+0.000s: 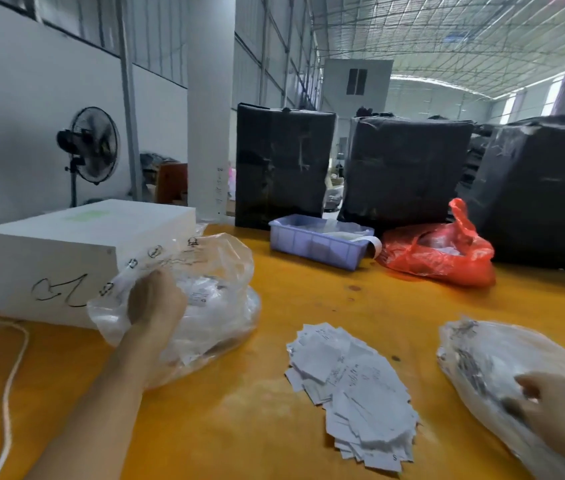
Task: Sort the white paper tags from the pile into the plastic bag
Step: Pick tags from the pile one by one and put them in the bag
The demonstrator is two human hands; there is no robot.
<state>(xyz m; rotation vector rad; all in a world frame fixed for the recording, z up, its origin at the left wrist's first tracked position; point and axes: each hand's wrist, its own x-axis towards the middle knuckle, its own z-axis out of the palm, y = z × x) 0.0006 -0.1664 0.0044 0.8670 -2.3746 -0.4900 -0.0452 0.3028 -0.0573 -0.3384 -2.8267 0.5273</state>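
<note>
Your left hand (154, 299) is gripping the plastic bag (205, 306) by its film; your right hand (558, 410) is clutching a second bag (482, 362). The paper tags (353, 386) are lying piled between both grips, light, thin, likely slippery; you're best pinching small stacks by the edges.

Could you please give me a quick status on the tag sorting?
Left hand grips clear plastic bag. Right hand rests on second bag. Tag pile loose on table between them. Nothing blocking.
</note>
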